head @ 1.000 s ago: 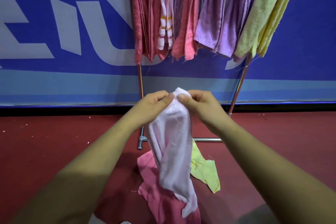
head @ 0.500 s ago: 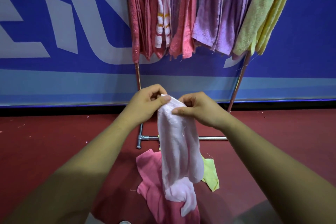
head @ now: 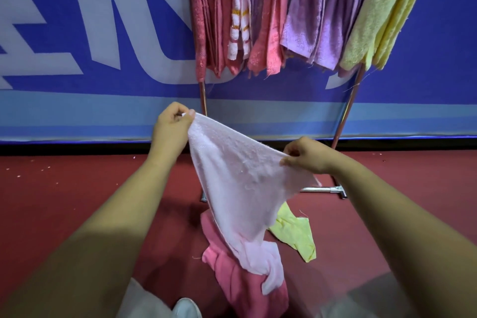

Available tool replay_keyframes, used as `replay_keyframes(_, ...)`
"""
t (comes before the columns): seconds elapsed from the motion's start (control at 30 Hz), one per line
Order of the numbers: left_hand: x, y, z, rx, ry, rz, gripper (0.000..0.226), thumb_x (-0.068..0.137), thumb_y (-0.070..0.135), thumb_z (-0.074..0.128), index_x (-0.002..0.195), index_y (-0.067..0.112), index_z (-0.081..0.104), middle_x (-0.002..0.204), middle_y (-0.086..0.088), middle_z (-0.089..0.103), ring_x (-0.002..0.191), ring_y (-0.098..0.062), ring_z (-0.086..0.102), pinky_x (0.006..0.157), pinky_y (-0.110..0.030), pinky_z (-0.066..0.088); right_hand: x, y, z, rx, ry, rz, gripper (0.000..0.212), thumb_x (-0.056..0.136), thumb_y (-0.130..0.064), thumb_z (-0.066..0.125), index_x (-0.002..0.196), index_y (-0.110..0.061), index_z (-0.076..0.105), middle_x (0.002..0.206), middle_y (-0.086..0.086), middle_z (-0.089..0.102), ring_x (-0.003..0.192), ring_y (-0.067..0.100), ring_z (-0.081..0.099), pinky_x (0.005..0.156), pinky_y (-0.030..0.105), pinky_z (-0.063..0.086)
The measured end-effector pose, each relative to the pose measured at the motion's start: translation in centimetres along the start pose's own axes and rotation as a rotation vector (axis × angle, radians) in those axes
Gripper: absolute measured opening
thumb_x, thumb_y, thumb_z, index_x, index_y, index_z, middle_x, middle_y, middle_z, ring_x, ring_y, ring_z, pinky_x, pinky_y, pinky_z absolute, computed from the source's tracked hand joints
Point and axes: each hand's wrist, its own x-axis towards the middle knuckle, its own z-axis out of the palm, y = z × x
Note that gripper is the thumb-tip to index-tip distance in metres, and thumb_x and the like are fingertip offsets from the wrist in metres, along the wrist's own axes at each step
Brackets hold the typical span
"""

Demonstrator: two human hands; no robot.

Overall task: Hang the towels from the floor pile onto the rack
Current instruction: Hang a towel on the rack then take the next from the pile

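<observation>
A pale pink towel [head: 240, 183] is stretched between my hands in front of the rack. My left hand [head: 171, 126] pinches its upper left corner, and my right hand [head: 307, 155] pinches the edge lower on the right. The towel's tail droops onto the floor pile, where a darker pink towel [head: 240, 281] and a yellow towel [head: 296, 235] lie. The metal rack [head: 202, 95] stands behind, hung with several red, pink, purple and yellow towels [head: 304, 13].
A blue banner wall [head: 90, 46] runs behind the rack. The floor [head: 64, 188] is dark red. The rack's base bar [head: 322, 190] lies on the floor just beyond my right hand. A white shoe tip [head: 185, 308] shows at the bottom edge.
My hands have moved apart from a bunched grip, spreading the pale towel open. The left hand rose up and left, the right hand went right and down.
</observation>
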Motion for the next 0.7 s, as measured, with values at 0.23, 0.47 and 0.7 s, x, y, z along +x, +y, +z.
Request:
replay_keyframes(0.23,1.0,-1.1,-1.4,0.021,0.109,-0.054,0.023,0.076,0.050,0.056,0.070,0.027,0.054,0.069,0.000,0.053,0.065,-0.020,0.052,0.074,-0.053,0.058,0.1,-0.1,-0.5,0.199,0.389,0.022,0.021,0.101,-0.030,0.054,0.093,-0.011,0.054,0.071,-0.002,0.052,0.068,0.018,0.048,0.059,0.031,0.036)
replay_keyframes(0.47,1.6,-1.6,-2.9,0.147,0.247,-0.113,0.022,0.086,0.036,0.055,0.070,0.022,0.051,0.070,0.003,0.054,0.072,-0.025,0.054,0.079,-0.050,0.056,-0.4,0.3,-1.2,-0.094,0.090,0.184,0.013,0.089,-0.012,0.064,0.079,-0.019,0.064,0.075,0.004,0.066,0.073,0.025,0.060,0.058,0.028,0.039)
replay_keyframes(0.7,1.2,-0.6,-3.7,0.274,-0.002,-0.084,0.008,0.087,0.021,0.056,0.090,0.028,0.057,0.076,-0.002,0.059,0.069,-0.023,0.056,0.068,-0.034,0.045,0.3,0.3,-1.2,0.767,0.568,0.252,0.011,0.090,-0.006,0.065,0.080,-0.002,0.069,0.071,0.020,0.066,0.065,0.024,0.063,0.070,0.038,0.060)
